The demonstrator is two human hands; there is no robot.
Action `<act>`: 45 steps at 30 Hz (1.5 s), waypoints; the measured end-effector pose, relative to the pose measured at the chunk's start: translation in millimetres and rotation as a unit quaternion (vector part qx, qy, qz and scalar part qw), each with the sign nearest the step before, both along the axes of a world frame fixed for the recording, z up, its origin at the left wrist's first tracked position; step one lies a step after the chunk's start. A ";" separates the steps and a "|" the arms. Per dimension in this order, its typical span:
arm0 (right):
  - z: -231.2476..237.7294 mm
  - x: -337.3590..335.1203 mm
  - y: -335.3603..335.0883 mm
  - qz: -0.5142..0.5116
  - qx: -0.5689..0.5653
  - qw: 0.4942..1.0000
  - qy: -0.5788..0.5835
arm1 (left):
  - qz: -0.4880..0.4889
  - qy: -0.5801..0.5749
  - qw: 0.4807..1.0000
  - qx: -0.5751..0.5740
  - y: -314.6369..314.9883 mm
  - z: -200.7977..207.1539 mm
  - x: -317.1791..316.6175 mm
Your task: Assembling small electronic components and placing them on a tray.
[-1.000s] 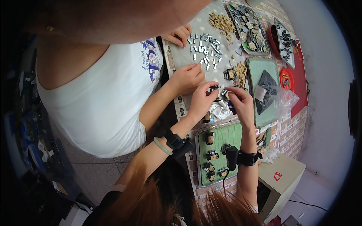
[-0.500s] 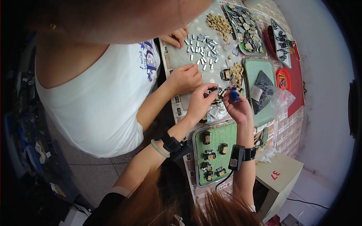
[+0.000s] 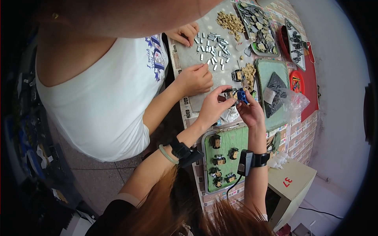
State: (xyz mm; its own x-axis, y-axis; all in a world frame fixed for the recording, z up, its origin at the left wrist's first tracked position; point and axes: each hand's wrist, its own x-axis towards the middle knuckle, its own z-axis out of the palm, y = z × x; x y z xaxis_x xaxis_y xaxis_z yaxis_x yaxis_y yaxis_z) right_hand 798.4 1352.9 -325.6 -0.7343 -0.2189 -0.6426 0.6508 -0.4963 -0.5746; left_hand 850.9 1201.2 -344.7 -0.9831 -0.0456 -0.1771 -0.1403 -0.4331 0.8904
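Note:
Between my left hand [image 3: 212, 106] and my right hand [image 3: 252, 113] is a small wheeled chassis [image 3: 231, 94] with a tan block and black ends. My left thumb and fingers pinch its left side. In my right fingertips a blue plastic piece [image 3: 242, 96] is held against the chassis's right side; whether it is seated cannot be made out. A similar chassis [image 3: 237, 75] stands on the table just beyond my hands. Crumpled white material [image 3: 229, 114] lies under them. Nearer to me, a green-lined tray [image 3: 225, 144] carries several more such chassis.
A co-worker sits at my left; their hands [image 3: 193, 80] rest beside scattered silver metal pieces [image 3: 212, 49]. Tan blocks [image 3: 230, 23] lie in heaps. Right of my hands are a pale green tray [image 3: 262, 70] with a dark bag, a red bowl [image 3: 301, 80] and a cabinet [image 3: 299, 173].
My right hand has brought the blue piece left and against the chassis, turning it. My left hand has shifted slightly with the chassis still in its grip.

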 end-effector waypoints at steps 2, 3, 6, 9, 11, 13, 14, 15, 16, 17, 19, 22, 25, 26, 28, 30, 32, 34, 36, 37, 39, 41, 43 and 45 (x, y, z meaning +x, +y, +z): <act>-0.2 -2.1 2.8 0.005 0.015 1.000 0.007 | -0.015 0.018 0.999 -0.029 -0.6 3.1 -0.9; -0.7 -3.5 5.1 0.010 0.021 1.000 0.016 | -0.016 0.018 0.999 -0.029 -0.2 4.5 -1.1; 2.4 -3.2 2.2 0.018 0.046 0.998 0.034 | -0.025 0.021 0.999 -0.038 0.8 8.1 -1.5; 10.9 -2.1 -3.5 0.033 0.082 0.995 0.052 | -0.005 0.027 0.996 -0.080 0.1 13.3 -0.9; 12.7 -1.3 -2.1 0.044 0.100 0.992 0.058 | 0.006 0.031 0.990 -0.140 1.3 17.4 -0.3; 14.0 -0.8 -0.6 0.048 0.129 0.988 0.066 | 0.011 0.042 0.986 -0.158 1.5 21.9 0.3; 14.2 -0.7 -0.7 0.048 0.128 0.988 0.066 | 0.016 0.053 0.983 -0.176 1.4 23.3 0.7; 14.2 -0.7 -0.9 0.042 0.137 0.987 0.077 | 0.016 0.052 0.983 -0.177 1.8 22.8 1.1; 15.2 -0.6 -1.1 0.035 0.146 0.985 0.088 | 0.027 0.072 0.979 -0.188 2.5 22.2 1.4; 16.5 0.2 -2.1 0.035 0.146 0.985 0.089 | 0.039 0.092 0.975 -0.199 3.2 21.2 1.6; 17.8 2.6 -4.4 0.021 0.147 0.984 0.097 | 0.048 0.099 0.967 -0.228 5.1 16.7 1.8; 14.3 3.0 -1.2 0.029 0.150 0.981 0.119 | 0.059 0.110 0.955 -0.270 5.6 17.6 2.6; 16.1 4.2 -2.2 0.023 0.140 0.983 0.119 | 0.060 0.111 0.950 -0.286 5.5 22.1 1.9; 14.4 4.2 -1.0 0.023 0.141 0.983 0.120 | 0.057 0.108 0.950 -0.289 6.1 22.2 1.5; 6.5 3.9 2.3 -0.006 0.052 0.995 0.083 | 0.060 0.107 0.947 -0.296 5.8 20.8 1.2; -5.4 4.1 7.1 0.000 0.000 0.998 0.062 | 0.064 0.104 0.945 -0.305 2.9 20.6 1.6; -3.7 3.8 10.9 0.002 -0.045 0.998 0.043 | 0.073 0.120 0.943 -0.301 4.0 21.5 0.7; 0.8 3.7 8.4 0.021 -0.037 0.998 0.045 | 0.063 0.122 0.943 -0.304 4.4 26.2 0.2; 3.4 3.8 5.3 0.028 -0.032 0.998 0.052 | 0.055 0.122 0.941 -0.310 3.3 28.3 0.1; 3.6 3.6 4.1 0.035 -0.027 0.997 0.060 | 0.057 0.135 0.935 -0.322 2.3 28.4 -0.2; 0.8 3.5 3.7 0.039 -0.028 0.997 0.058 | 0.058 0.148 0.929 -0.335 -0.2 28.8 0.3; 0.7 2.6 6.7 0.040 -0.023 0.997 0.057 | 0.046 0.141 0.933 -0.327 1.2 28.6 0.6; 2.1 1.7 6.3 0.029 0.004 0.998 0.062 | 0.050 0.149 0.926 -0.343 1.7 28.5 -0.8; 3.7 -1.2 5.8 0.029 0.011 0.997 0.067 | 0.055 0.157 0.918 -0.361 0.3 30.5 -2.4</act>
